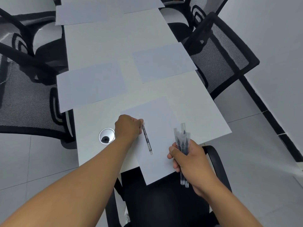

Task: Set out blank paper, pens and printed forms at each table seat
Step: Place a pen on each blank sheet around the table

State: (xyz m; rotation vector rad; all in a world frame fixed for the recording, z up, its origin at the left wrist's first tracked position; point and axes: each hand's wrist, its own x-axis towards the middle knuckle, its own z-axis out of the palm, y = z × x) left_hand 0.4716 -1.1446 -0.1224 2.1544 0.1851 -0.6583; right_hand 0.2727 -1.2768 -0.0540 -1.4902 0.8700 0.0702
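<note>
Left grip [129,126] pinches pen [147,140] top.

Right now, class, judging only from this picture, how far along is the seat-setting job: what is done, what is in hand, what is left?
Done: blank sheets lie at the visible seats, including the near sheet. In hand: the left hand is placing a pen on that sheet, while the right hand holds a bundle of pens. Left: the other sheets, such as the left one, show no pen, and no printed forms are visible.
</note>
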